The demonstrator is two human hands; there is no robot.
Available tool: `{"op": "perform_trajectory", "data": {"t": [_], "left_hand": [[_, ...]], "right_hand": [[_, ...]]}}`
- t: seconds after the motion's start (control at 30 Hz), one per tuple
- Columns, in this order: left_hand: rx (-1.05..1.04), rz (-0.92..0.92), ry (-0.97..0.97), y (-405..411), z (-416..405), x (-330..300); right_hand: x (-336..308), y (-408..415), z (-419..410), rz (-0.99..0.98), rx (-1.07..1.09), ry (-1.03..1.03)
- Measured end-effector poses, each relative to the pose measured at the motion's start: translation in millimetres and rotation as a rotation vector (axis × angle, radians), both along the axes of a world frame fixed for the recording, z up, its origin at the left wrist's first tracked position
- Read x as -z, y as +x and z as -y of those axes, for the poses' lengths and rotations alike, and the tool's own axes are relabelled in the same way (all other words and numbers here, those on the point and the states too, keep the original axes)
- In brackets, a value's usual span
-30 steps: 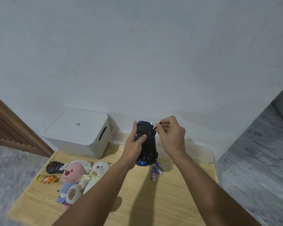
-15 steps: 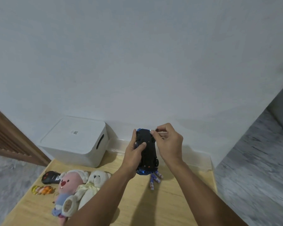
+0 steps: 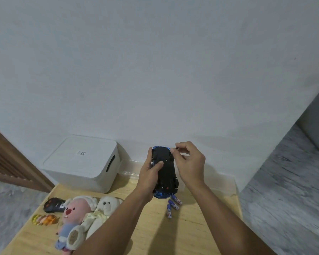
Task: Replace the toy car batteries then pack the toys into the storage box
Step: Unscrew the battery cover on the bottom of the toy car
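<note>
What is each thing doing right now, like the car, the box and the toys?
Car: held up, underside facing the camera.
Left hand: gripping the car.
Right hand: pinching at the car's top corner.
Box: lid on.
Batteries: loose on the table.
Pink plush: lying down.
White bear: lying down.
Remote: lying flat.

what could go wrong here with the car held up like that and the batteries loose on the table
1. The left hand alone holds the upturned toy car above the table; if that grip slips, it may drop onto the batteries below.
2. The right hand pinches something small at the car's far end; it could fall and get lost.
3. The loose batteries might roll.
</note>
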State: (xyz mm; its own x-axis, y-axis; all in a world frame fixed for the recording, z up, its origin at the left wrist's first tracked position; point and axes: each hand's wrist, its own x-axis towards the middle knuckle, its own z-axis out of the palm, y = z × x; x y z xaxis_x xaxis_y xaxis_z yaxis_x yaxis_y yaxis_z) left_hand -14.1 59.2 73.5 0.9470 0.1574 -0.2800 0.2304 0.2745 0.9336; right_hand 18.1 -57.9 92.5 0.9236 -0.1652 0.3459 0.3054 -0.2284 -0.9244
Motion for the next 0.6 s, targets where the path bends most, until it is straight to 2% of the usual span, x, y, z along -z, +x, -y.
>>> {"op": "perform_trajectory", "data": {"t": [0.47, 0.6], "left_hand": [[0.005, 0.011, 0.008, 0.9, -0.1, -4.6], [0.011, 0.010, -0.001, 1.6, 1.0, -4.0]], "right_hand": [[-2.5, 2.0, -4.3, -0.086, -0.033, 0.104], [-3.2, 2.9, -6.2, -0.036, -0.007, 0.099]]}}
